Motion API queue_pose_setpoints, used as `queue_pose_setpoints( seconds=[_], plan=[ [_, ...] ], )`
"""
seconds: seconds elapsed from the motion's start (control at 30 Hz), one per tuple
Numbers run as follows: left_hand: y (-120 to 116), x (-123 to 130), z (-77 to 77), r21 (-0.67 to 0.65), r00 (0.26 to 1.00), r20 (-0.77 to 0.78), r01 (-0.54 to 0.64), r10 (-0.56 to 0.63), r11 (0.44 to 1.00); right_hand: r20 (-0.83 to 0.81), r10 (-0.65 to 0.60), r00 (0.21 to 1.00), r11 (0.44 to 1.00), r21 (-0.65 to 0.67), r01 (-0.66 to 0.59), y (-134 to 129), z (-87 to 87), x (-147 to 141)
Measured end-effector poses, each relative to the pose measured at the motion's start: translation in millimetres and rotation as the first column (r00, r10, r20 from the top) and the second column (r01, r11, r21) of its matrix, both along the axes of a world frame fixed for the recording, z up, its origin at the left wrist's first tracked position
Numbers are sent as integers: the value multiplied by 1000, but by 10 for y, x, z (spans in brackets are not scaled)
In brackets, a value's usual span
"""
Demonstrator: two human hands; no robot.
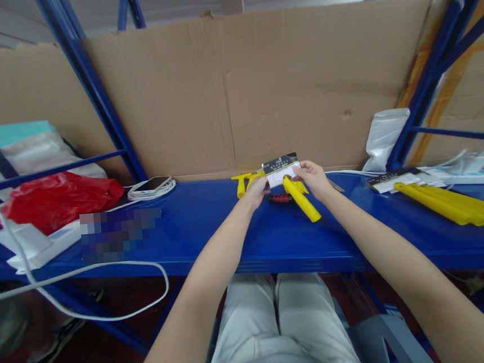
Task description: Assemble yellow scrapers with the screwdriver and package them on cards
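Between my hands is a black and white printed card (pixel 281 170), raised above the blue table. My left hand (pixel 258 189) has its fingers closed on the card's left edge, and my right hand (pixel 311 176) pinches its right edge. A yellow handle-like piece (pixel 302 200) slants down to the right from the card's lower part. Behind my left hand lie yellow parts (pixel 241 185). Under the card, a red and black object (pixel 281 199) rests on the table, partly hidden.
Several yellow pieces (pixel 455 201) and printed cards (pixel 394 179) lie at the right. A phone (pixel 154 184) sits on a coiled white cable at the left, near a red bag (pixel 63 200) and a power strip (pixel 56 244). Cardboard (pixel 293 86) stands behind the table (pixel 204 230).
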State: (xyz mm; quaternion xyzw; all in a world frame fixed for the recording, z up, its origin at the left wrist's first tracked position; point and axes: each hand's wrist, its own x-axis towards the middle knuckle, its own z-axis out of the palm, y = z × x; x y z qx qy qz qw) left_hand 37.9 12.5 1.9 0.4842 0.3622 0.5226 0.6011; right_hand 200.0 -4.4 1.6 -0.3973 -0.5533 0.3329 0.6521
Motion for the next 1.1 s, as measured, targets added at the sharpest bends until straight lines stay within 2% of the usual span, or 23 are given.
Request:
queue_pose_setpoints(
  seconds=[0.2, 0.3, 0.4, 0.47, 0.6, 0.8, 0.9, 1.0, 1.1],
  plan=[
    [-19, 39, 62, -48, 961, 275, 7, 7, 999, 7, -56, 998, 998, 22, 56, 6, -9, 9],
    [1, 22, 77, -113, 935, 339, -64, 100, 991, 2, -82, 997, 996, 24, 82, 20, -20, 15],
    [12, 1, 79, -184, 921, 334, -145, 201, 972, -26, -92, 995, 995, 36, 93, 31, -28, 17],
    [0, -4, 79, -196, 928, 321, -131, 190, 972, -50, -91, 995, 995, 40, 93, 36, -29, 18],
    [-52, -2, 83, -179, 947, 310, -27, 82, 983, -76, -108, 991, 994, 3, 108, 39, -29, 22],
    [-74, 2, 81, -195, 946, 279, -115, 167, 974, -46, -110, 993, 992, -69, 107, 70, -54, 9],
    [-69, 3, 76, -181, 955, 239, -135, 176, 974, 46, -132, 990, 988, -77, 135, 102, -80, 17],
    [-64, 5, 69, -175, 955, 221, -162, 199, 971, 281, -269, 921, 963, 57, 264, 105, -93, 50],
    [-54, 10, 60, -160, 948, 210, -207, 238, 965, 474, -504, 722, 863, 317, 394, 54, -65, 79]
  ],
)
